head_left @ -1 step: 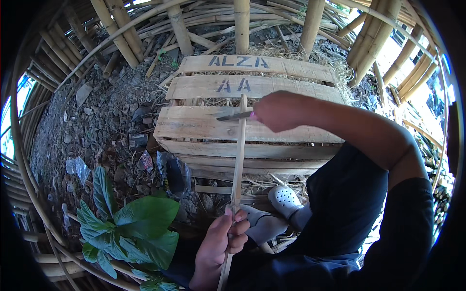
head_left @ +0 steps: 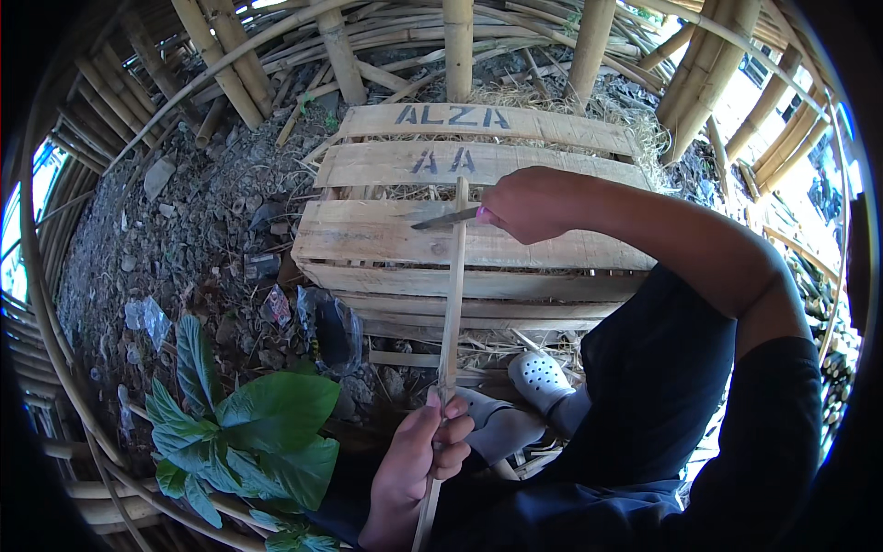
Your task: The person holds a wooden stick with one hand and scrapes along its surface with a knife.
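Observation:
My left hand [head_left: 425,451] is closed around the lower part of a long, pale bamboo strip [head_left: 452,313]. The strip slants away from me, and its far end reaches over a slatted wooden crate [head_left: 368,235]. In my right hand [head_left: 529,204] is a knife; its fingers are wrapped round the handle, which they hide. The knife's dark blade [head_left: 437,222] points left and crosses the strip near its far end. A small pink spot shows at my right fingers; I cannot tell whether it belongs to the handle.
A broad-leafed green plant [head_left: 267,423] stands at the lower left. Stones and plastic scraps [head_left: 147,320] litter the ground left of the crate. Bamboo posts [head_left: 458,55] rise behind it. My pale clog [head_left: 541,379] rests close to the crate's near side.
My right hand has shifted very slightly upward, and the blade tilts a little more. My left hand and the bamboo strip look unmoved.

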A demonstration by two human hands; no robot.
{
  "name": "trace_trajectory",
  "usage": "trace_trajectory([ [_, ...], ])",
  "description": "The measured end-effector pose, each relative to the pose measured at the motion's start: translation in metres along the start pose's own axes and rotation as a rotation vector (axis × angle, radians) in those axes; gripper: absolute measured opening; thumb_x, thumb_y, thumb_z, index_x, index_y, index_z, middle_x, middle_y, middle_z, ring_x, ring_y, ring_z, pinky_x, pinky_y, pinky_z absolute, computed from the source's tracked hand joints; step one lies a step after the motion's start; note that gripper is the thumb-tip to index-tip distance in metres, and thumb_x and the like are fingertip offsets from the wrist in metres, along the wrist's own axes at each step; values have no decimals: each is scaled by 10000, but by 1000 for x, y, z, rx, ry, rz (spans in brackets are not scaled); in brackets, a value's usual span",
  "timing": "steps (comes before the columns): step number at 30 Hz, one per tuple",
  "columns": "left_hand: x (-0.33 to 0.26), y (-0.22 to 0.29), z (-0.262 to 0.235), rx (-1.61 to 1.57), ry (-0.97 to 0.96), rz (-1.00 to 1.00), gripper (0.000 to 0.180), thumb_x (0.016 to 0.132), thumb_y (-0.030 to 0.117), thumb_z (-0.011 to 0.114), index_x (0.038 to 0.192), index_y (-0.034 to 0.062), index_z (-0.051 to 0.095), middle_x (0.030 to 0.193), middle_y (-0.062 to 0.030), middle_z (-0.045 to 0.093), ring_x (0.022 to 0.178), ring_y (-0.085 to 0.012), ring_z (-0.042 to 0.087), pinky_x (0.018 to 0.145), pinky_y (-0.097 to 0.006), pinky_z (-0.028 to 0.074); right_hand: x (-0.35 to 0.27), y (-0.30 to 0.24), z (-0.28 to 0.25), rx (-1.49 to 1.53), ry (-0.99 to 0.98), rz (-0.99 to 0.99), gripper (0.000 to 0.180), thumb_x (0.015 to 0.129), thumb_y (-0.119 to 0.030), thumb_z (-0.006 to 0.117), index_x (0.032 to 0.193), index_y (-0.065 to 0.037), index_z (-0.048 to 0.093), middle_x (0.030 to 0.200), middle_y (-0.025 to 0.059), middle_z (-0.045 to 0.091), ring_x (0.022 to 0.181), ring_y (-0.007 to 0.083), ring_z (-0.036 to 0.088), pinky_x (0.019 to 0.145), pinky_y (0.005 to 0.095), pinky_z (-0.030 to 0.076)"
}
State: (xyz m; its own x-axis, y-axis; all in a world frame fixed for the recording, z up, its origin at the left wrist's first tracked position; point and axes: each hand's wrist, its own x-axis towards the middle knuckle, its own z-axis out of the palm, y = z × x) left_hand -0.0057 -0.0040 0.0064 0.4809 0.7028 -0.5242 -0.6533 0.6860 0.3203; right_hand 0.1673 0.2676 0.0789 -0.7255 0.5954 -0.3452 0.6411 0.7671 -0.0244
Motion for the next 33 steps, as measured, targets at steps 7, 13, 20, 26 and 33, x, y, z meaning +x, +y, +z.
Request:
trace_trajectory([
  [7,0,-2,-4,-17,-13,4,307,1010,447,341,890,169,391,651,77,242,443,-17,163,367,-195,109,2,-7,0,4,21,-47,287,961,-178,433,844,4,621,742,188,615,674,349,616,640,474,492],
  [13,1,-2,-5,-30,-31,-7,298,1009,440,353,890,170,392,651,79,242,444,-16,164,369,-192,109,5,-2,6,-111,-4,-122,251,952,-176,442,910,2,613,775,184,620,737,349,621,662,461,499],
  [20,1,-2,-4,-2,-28,1,323,991,482,377,888,176,399,654,83,246,465,-13,170,384,-193,106,8,8,-4,-19,16,4,409,1002,-296,378,865,23,593,768,214,614,746,399,604,710,496,478],
  [26,1,-1,-4,-16,-27,-9,325,994,480,369,881,176,398,655,84,251,465,-11,172,385,-191,105,5,3,0,54,14,-181,437,1003,-319,382,839,25,597,724,214,601,707,400,602,684,491,468],
  [33,1,-2,-7,-34,-42,-6,294,1007,439,364,887,172,394,653,81,262,449,-10,172,367,-185,111,13,19,7,-53,144,-180,382,991,-288,401,857,11,597,732,217,608,721,388,613,691,491,480],
])
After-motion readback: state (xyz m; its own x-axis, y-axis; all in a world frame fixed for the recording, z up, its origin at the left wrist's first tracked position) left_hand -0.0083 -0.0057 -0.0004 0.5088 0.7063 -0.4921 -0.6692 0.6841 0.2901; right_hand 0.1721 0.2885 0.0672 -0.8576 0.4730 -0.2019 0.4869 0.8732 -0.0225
